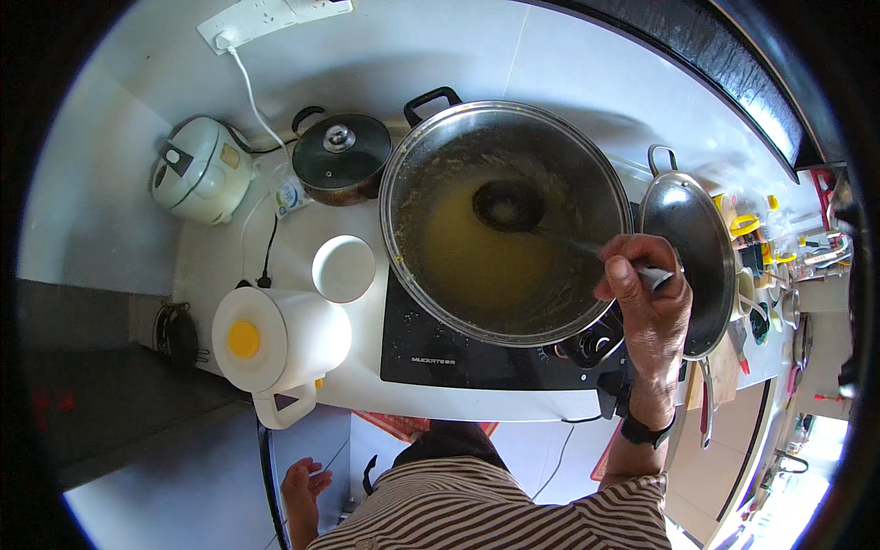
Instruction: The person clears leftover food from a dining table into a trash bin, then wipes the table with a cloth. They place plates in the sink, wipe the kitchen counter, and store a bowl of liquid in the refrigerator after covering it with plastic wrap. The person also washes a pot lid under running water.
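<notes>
In my right hand (650,292) is the metal handle of a ladle (510,205), gripped above the right rim of a large steel pot (505,337). The ladle's dark round bowl sits in yellowish, cloudy liquid (481,265). Bits of residue cling to the pot's inner wall. Beneath the pot is a black induction cooktop (440,361) bearing a maker's name. Down by my side, below the counter's front edge, my left hand (306,485) hangs with nothing in it, its fingers loosely curled and apart.
Left of the pot stand a white cup (344,268), a white kettle (309,333) with a yellow button, a lidded dark pot (342,155) and a rice cooker (206,172). At right, a frying pan (687,254) adjoins bottles (746,223) and a wooden board (722,371).
</notes>
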### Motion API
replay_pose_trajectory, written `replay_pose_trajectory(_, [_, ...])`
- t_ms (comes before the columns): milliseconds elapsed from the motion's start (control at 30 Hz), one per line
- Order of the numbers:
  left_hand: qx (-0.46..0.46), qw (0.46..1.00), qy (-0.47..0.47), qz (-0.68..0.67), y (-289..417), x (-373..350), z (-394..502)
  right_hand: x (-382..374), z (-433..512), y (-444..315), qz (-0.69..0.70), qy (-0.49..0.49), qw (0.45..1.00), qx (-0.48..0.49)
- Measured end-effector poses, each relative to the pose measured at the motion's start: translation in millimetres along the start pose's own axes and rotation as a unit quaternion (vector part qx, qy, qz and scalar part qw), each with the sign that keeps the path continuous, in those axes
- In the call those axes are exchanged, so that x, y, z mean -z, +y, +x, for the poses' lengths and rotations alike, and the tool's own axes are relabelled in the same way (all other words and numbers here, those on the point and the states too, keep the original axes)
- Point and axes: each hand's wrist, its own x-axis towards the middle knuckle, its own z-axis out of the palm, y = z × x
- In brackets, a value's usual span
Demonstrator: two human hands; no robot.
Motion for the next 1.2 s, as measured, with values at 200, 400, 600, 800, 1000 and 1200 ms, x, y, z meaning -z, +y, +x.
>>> replay_pose_trajectory(200, [0.01, 1.0, -0.008, 0.005, 6, 2, 15, 17, -9, -32, -0.247, -0.088, 0.952, 0.158])
replay_pose_trajectory(400, [0.01, 1.0, -0.026, 0.007, 12, -1, 23, 8, -6, -42, -0.241, -0.24, 0.916, 0.214])
replay_pose_trajectory(600, [0.0, 1.0, -0.015, -0.004, 19, -4, 24, -15, 5, -21, -0.247, -0.139, 0.928, 0.242])
replay_pose_trajectory(800, [-0.001, 1.0, 0.001, -0.002, 15, 3, 21, -3, -5, -35, -0.379, -0.189, 0.861, 0.281])
replay_pose_trajectory(1000, [-0.017, 1.0, -0.016, -0.013, 12, 1, 21, 3, -21, -38, -0.308, -0.234, 0.893, 0.229])
replay_pose_trajectory(1200, [-0.033, 0.998, -0.029, -0.052, -4, 14, 18, 6, -47, -29, -0.319, -0.043, 0.945, 0.061])
